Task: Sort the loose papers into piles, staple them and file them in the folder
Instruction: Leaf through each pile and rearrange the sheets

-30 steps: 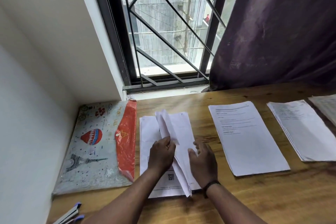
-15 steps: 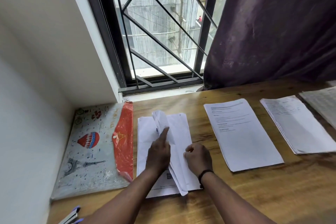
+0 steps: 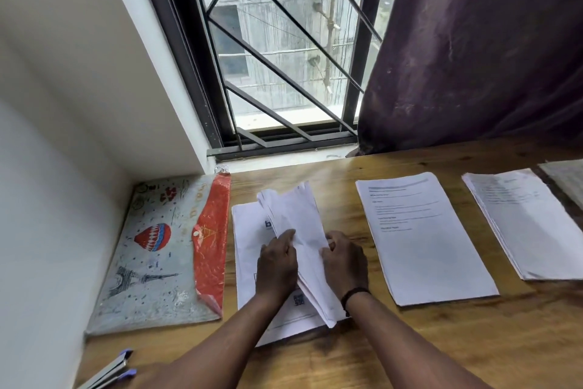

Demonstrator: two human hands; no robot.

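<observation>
At lower centre, the left hand (image 3: 277, 265) and right hand (image 3: 345, 262) both gripped a lifted sheaf of loose papers (image 3: 299, 224); the folder (image 3: 157, 256) lay at lower left

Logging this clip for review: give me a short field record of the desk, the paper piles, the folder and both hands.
surface: wooden desk under a window
folder: illustrated, red flap, snapped shut, far left
handled pile: loose sheets, lifted and fanned
left hand: grips the sheets
right hand: curled at their right edge
sorted piles: one, another, flat to the right
</observation>
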